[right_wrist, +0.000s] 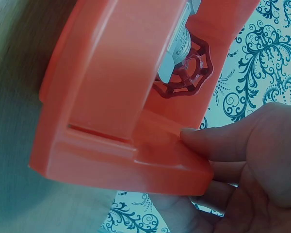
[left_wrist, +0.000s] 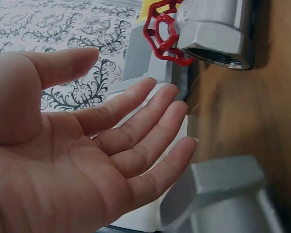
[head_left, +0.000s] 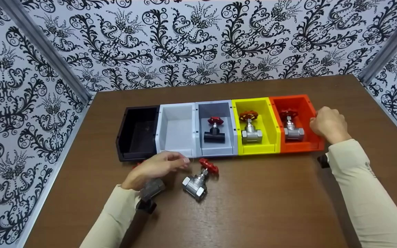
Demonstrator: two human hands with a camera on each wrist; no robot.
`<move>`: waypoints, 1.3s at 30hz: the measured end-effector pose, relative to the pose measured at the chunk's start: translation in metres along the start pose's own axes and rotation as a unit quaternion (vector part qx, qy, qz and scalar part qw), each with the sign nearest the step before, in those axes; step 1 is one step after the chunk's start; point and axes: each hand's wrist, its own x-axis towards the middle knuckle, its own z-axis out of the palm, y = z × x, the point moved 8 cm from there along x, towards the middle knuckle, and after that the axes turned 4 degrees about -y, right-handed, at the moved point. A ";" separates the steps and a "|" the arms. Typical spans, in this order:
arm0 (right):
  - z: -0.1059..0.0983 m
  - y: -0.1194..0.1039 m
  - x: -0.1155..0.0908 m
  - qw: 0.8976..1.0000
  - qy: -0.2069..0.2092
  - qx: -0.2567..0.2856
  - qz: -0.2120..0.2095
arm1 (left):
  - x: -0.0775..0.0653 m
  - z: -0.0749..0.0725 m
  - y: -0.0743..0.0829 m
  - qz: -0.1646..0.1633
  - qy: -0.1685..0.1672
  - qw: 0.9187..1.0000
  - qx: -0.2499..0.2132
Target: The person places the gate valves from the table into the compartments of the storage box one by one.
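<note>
Trouble, to my eye, would most likely start at the right of the frame, where the right hand (head_left: 330, 124) pinches the side wall of the orange bin (head_left: 303, 146), thumb inside, fingers outside. A crooked tug could skew it against the yellow bin (head_left: 258, 149) beside it, or tilt it enough to topple the boxed valve (head_left: 294, 133). Lower left of centre, the left hand (head_left: 159, 167) has its fingers loosely extended and holds nothing; a careless sweep could send the loose valve (head_left: 195, 186) rolling over the bench (head_left: 260, 206), or the wrist could drag the half-hidden valve (head_left: 153, 188).

As things lie, the loose valve rests just right of the left hand, below the grey bin (head_left: 215, 151), its red wheel (head_left: 209, 166) towards the upper right. The half-hidden valve is beneath that wrist; whether they touch, I can't tell. The boxed valve sits inside the orange bin, left of the right hand and clear of its thumb.
</note>
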 end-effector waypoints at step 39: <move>0.000 -0.003 -0.001 1.000 0.014 -0.013 0.000 | 0.034 0.035 -0.012 -0.031 -0.073 0.992 -0.103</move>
